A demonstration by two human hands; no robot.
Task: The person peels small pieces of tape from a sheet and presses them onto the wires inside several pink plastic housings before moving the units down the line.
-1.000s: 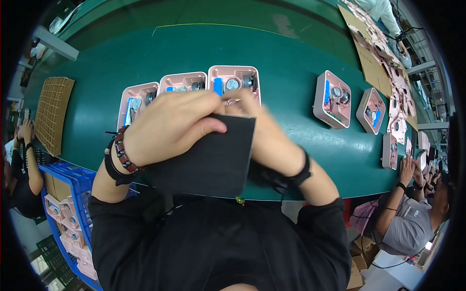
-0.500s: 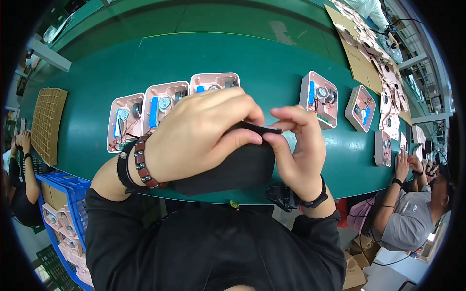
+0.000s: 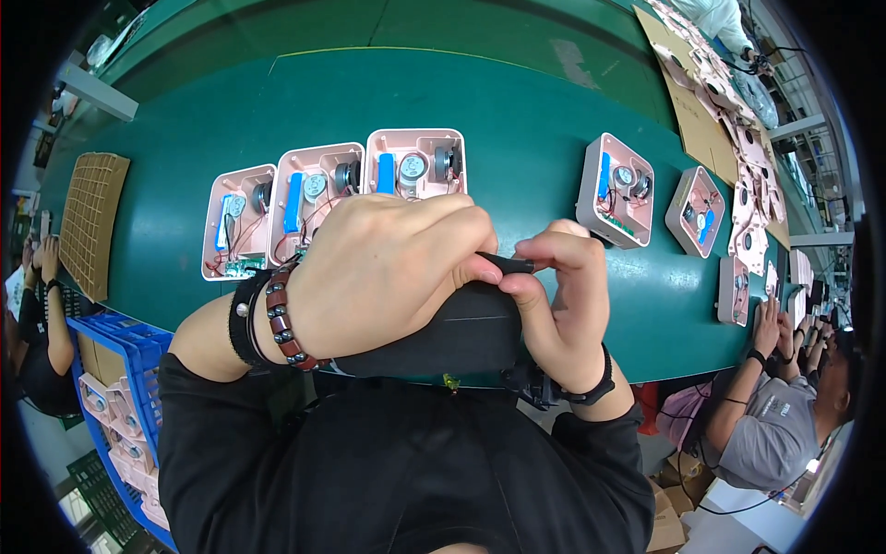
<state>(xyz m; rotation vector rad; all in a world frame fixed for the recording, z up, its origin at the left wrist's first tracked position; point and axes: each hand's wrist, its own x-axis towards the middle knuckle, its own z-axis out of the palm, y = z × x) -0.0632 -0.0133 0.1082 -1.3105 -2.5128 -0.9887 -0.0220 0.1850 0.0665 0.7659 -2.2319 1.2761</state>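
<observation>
My left hand [image 3: 388,258] is closed, thumb and fingers pinching a thin black strip [image 3: 503,263]. Opposite it, my right hand [image 3: 572,300] pinches the strip's other end between thumb and forefinger. Below both hands sits a dark block-shaped thing [image 3: 443,337] with smooth black faces; its kind is unclear and my left hand partly covers it. Just beyond my left hand stand three pink open housings, among them a nearer one [image 3: 210,247], each with a blue battery, round speaker parts and wires. The lower parts of two are hidden by my hand.
More pink housings [image 3: 637,235] stand to the right on the green table [image 3: 517,120]. Pink panels [image 3: 752,189] lie on cardboard at far right, where a co-worker [image 3: 784,415] sits. A woven-patterned cardboard piece [image 3: 92,222] and a blue crate [image 3: 138,355] are at left.
My right forefinger has come down onto the black strip, so its end is now pinched. The strip tilts a little more. The view has shifted slightly, uncovering more of the third housing.
</observation>
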